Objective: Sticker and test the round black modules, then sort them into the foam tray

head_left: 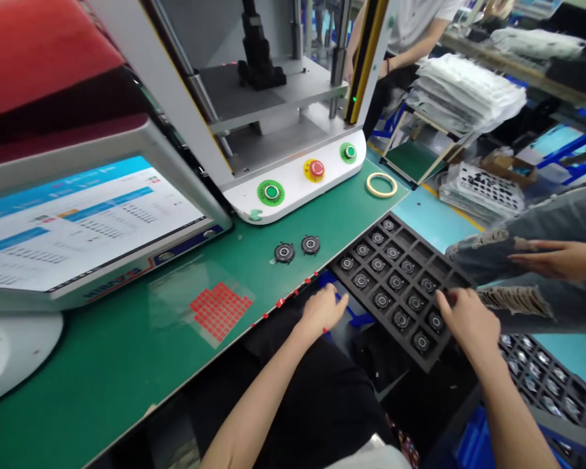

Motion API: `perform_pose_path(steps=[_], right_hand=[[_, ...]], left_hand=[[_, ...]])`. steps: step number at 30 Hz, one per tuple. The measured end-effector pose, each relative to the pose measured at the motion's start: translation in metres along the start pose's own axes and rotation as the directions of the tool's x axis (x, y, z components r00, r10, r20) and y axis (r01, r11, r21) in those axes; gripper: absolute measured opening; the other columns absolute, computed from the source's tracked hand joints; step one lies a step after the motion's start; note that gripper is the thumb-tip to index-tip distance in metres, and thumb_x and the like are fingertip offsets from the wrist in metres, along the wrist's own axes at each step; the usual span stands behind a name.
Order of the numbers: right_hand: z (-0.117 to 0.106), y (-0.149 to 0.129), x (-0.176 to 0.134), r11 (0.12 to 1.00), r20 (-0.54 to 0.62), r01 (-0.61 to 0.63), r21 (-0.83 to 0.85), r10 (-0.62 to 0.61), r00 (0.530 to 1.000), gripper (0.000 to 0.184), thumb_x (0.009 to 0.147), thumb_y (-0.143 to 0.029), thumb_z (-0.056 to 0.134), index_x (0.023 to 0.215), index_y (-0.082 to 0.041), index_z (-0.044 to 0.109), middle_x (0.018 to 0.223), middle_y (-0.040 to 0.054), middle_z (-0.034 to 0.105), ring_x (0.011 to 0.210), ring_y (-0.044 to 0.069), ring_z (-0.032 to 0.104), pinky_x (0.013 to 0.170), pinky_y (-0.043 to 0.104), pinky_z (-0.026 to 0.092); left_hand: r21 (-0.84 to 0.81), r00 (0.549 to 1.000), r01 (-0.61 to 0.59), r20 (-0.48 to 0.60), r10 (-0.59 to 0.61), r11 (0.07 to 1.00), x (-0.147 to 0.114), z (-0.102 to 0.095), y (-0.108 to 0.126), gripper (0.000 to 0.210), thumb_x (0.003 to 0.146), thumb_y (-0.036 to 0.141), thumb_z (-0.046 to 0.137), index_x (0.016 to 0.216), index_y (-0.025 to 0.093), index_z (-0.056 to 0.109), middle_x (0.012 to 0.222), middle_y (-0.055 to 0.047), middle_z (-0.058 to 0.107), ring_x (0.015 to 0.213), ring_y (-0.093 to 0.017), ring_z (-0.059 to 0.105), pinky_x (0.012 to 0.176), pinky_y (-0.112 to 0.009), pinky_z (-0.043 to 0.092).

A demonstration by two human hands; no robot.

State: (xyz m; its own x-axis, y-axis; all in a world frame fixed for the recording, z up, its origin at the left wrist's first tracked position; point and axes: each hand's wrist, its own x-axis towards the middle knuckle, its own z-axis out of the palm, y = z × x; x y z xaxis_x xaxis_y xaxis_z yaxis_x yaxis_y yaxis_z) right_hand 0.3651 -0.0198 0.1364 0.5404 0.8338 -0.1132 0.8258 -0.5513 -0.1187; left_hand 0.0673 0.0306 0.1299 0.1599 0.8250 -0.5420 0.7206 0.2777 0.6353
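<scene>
A black foam tray (388,306) juts past the table edge, its square compartments holding several round black watch-case pieces. My right hand (471,322) is over the tray's right side, beside a watch piece (435,320); its thumb and fingers are apart and nothing shows between them. Just off the table's front edge is my left hand (325,309), left of the tray, thumb apart from loosely bent fingers, holding nothing visible. Two more watch pieces, one on the left (284,252) and one on the right (310,245), lie on the green table (127,352).
A clear sheet of red stickers (219,309) lies on the table, with red bits along its edge. Behind stand a press machine (293,176) with buttons and a monitor (92,228). A tape ring (381,185) is near the corner. Another person's hand (561,257) is at right.
</scene>
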Motion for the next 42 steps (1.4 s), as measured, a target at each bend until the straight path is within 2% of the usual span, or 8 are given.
perform_pose_path(steps=[2,6,11,19,23,27,31,42], right_hand=[[-0.01,-0.057,0.002,0.924,-0.182,0.36,0.128,-0.335,0.924,0.039,0.091,-0.05,0.052,0.112,-0.021,0.067,0.121,0.0144,0.064,0.104,0.033,0.066,0.088,0.047,0.051],[-0.002,-0.174,0.008,0.496,-0.406,0.848,0.187,-0.747,0.527,0.048,0.079,-0.054,0.071,0.113,-0.02,0.068,0.133,0.0157,0.059,0.125,0.036,0.053,0.106,0.053,0.043],[0.023,-0.245,0.015,0.4,-0.251,0.876,0.269,-0.849,0.465,0.06,0.066,-0.049,0.083,0.113,-0.015,0.069,0.147,0.0202,0.047,0.139,0.043,0.037,0.112,0.063,0.031],[0.037,-0.265,0.016,0.397,-0.222,0.866,0.304,-0.855,0.469,0.038,0.069,-0.039,0.079,0.1,-0.017,0.072,0.14,0.0154,0.055,0.138,0.037,0.042,0.113,0.054,0.034],[0.027,-0.233,0.02,0.383,-0.293,0.872,0.306,-0.833,0.469,0.033,0.073,-0.036,0.074,0.101,-0.018,0.07,0.146,0.0129,0.052,0.14,0.035,0.04,0.116,0.054,0.03],[0.027,-0.147,0.066,0.587,-0.477,0.736,0.336,-0.568,0.671,0.033,0.078,-0.042,0.069,0.104,-0.021,0.067,0.146,0.0119,0.052,0.138,0.034,0.043,0.116,0.056,0.031],[0.053,-0.076,0.138,0.787,-0.433,0.483,0.385,-0.308,0.847,0.03,0.079,-0.043,0.066,0.095,-0.017,0.067,0.139,0.0187,0.054,0.13,0.036,0.048,0.11,0.058,0.036],[0.08,-0.065,0.188,0.899,-0.179,0.308,0.312,-0.263,0.948,0.045,0.078,-0.052,0.07,0.095,-0.01,0.073,0.143,0.0246,0.049,0.139,0.04,0.036,0.114,0.063,0.023]], left_hand=[[0.078,0.989,-0.144,0.057,0.14,0.986,-0.032,-0.03,0.002,0.022,0.08,0.039,0.071,0.093,0.022,0.072,0.083,-0.006,0.074,0.084,-0.025,0.071,0.08,-0.032,0.052],[0.29,0.956,-0.232,-0.108,0.273,0.928,-0.046,-0.097,0.003,0.023,0.089,0.026,0.054,0.103,0.02,0.07,0.105,-0.011,0.072,0.106,-0.03,0.066,0.095,-0.04,0.048],[0.466,0.902,-0.316,-0.122,0.414,0.826,-0.006,-0.151,-0.019,0.053,0.075,0.016,0.066,0.128,0.018,0.06,0.141,-0.012,0.058,0.132,-0.029,0.052,0.113,-0.04,0.037],[0.539,0.905,-0.315,-0.076,0.418,0.781,0.023,-0.158,-0.039,0.04,0.078,0.021,0.068,0.118,0.023,0.066,0.124,-0.01,0.07,0.115,-0.031,0.064,0.099,-0.037,0.048],[0.535,0.899,-0.303,-0.115,0.424,0.788,0.02,-0.16,-0.037,0.042,0.078,0.026,0.069,0.12,0.021,0.062,0.119,-0.011,0.071,0.108,-0.031,0.068,0.094,-0.038,0.051],[0.389,0.799,-0.414,-0.276,0.533,0.823,-0.02,-0.145,-0.036,0.042,0.079,0.032,0.07,0.118,0.023,0.058,0.113,-0.006,0.073,0.105,-0.025,0.07,0.093,-0.033,0.054],[0.36,0.652,-0.596,-0.305,0.694,0.718,-0.07,-0.117,-0.028,0.031,0.082,0.029,0.068,0.111,0.025,0.056,0.111,-0.004,0.074,0.098,-0.019,0.073,0.087,-0.028,0.058],[0.288,0.639,-0.631,-0.333,0.693,0.72,-0.072,-0.08,-0.012,0.027,0.081,0.022,0.068,0.086,0.024,0.042,0.104,-0.004,0.073,0.092,-0.017,0.072,0.084,-0.028,0.058]])
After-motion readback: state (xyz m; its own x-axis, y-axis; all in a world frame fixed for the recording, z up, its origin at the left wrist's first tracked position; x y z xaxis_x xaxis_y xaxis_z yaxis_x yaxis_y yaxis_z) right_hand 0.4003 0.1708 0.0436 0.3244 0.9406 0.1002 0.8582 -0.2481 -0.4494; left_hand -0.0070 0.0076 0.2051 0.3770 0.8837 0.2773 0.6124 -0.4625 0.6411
